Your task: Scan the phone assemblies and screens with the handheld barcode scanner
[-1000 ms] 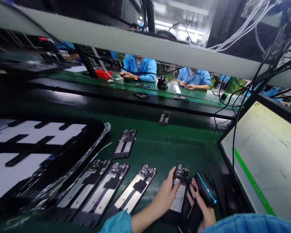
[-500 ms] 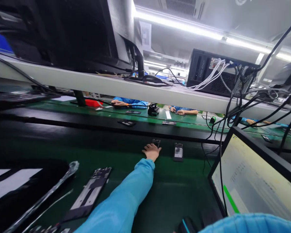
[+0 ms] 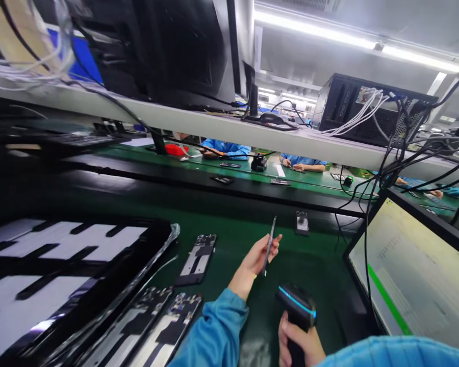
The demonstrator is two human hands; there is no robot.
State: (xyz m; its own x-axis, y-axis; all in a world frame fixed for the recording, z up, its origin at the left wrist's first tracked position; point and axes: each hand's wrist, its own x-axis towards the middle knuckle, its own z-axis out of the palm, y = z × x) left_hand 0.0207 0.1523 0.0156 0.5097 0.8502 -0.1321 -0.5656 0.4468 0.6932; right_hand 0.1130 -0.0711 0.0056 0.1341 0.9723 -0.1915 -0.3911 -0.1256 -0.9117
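Observation:
My left hand (image 3: 260,257) grips a thin phone assembly (image 3: 270,245), turned edge-on and lifted above the green bench. In my right hand (image 3: 300,339) is a black barcode scanner (image 3: 297,305) with a lit blue strip, its head just below and right of the phone assembly. Left of my left arm lies an opened phone assembly (image 3: 197,260) with its circuit board showing. Two more phone assemblies (image 3: 176,326) lie side by side nearer me. Another phone assembly (image 3: 302,222) rests farther off, at the bench's back right.
A black tray with white-and-black pieces (image 3: 164,239) fills the left. A tilted monitor (image 3: 416,270) stands at right, with cables hanging before it. Overhead runs a white shelf (image 3: 214,122) carrying a computer case (image 3: 371,109). Co-workers in blue sleeves (image 3: 233,149) sit beyond.
My left hand has picked up the phone assembly from the back of the bench and drawn it nearer, turning it on edge. The scanner in my right hand has risen into fuller view.

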